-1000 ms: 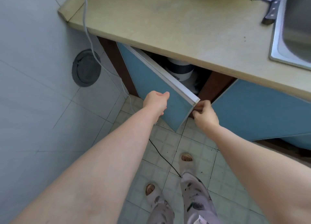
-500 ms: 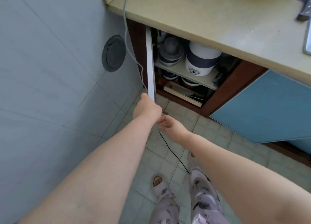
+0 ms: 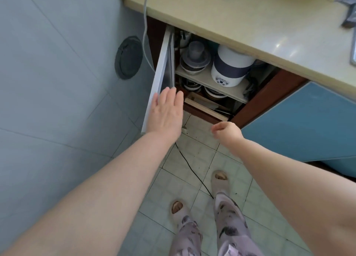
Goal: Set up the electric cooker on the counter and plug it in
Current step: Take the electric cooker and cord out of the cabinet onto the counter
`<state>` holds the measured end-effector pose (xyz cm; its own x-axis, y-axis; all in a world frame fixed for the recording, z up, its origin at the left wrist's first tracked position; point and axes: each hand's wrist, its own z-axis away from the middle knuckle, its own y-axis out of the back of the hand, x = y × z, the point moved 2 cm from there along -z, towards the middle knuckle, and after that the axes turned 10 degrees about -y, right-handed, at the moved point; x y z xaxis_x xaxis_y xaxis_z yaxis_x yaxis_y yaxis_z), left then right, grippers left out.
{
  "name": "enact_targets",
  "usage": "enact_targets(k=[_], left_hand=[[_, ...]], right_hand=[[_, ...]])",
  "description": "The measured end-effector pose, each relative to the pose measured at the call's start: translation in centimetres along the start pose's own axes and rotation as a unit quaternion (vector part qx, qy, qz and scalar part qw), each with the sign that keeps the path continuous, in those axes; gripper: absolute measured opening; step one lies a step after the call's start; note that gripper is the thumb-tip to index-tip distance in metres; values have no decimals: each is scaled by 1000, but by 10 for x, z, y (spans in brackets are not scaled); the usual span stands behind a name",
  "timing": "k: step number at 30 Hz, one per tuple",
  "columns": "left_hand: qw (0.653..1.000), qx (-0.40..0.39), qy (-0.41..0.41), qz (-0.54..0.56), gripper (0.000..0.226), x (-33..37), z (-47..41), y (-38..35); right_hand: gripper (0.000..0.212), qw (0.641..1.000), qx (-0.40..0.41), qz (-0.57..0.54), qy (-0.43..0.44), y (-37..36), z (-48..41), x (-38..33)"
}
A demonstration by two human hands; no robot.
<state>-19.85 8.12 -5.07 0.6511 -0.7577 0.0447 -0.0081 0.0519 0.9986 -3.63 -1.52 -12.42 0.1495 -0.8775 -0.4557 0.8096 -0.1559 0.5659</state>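
The electric cooker (image 3: 230,69), white with a dark blue band and a small button panel, stands on the upper shelf (image 3: 204,82) inside the open cupboard under the beige counter (image 3: 240,15). The cupboard door (image 3: 159,78) is swung wide open to the left. My left hand (image 3: 166,111) lies flat with straight fingers against the door's inner edge. Below the cupboard opening, above the floor tiles, my right hand (image 3: 228,131) hovers with fingers loosely curled and nothing in it.
Stacked pots and lids (image 3: 194,57) sit left of the cooker, more bowls and a wooden board (image 3: 206,104) below. A grey cable (image 3: 145,24) hangs from the counter down the wall. A black cord (image 3: 192,172) crosses the floor. A shut blue door (image 3: 308,124) is at right.
The door swung from slightly ajar to fully open. My right hand let go of its edge and dropped lower; my left hand flattened against the door. The view shifted left and down.
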Motion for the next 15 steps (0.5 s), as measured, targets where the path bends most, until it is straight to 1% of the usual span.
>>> enact_targets(k=[1, 2, 4, 5, 7, 8, 10, 12, 15], left_hand=[[998, -31, -35, 31, 61, 13, -6, -2], [994, -75, -36, 70, 51, 27, -13, -6], [977, -149, 22, 149, 40, 45, -24, -17], [969, -166, 53, 172, 37, 49, -27, -25], [962, -189, 78, 182, 34, 56, -35, -41], [959, -201, 82, 184, 35, 59, -38, -50], [941, -216, 117, 232, 38, 63, -44, -63], [905, -205, 185, 322, 36, 69, -55, -76], [826, -150, 309, 447, 37, 72, -78, -94]], right_hand=[[26, 1000, 6, -14, -2, 1, -3, 1], [25, 1000, 11, -29, -5, 3, -5, 2], [26, 998, 17, -54, -11, 7, -12, 4], [25, 998, 21, -60, -12, 10, -17, 6], [25, 997, 33, -68, -12, 16, -30, 12], [25, 996, 38, -74, -15, 20, -38, 16], [25, 994, 44, -93, -26, 28, -50, 19], [24, 992, 40, -116, -33, 36, -64, 22], [22, 990, 40, -134, -28, 48, -83, 24]])
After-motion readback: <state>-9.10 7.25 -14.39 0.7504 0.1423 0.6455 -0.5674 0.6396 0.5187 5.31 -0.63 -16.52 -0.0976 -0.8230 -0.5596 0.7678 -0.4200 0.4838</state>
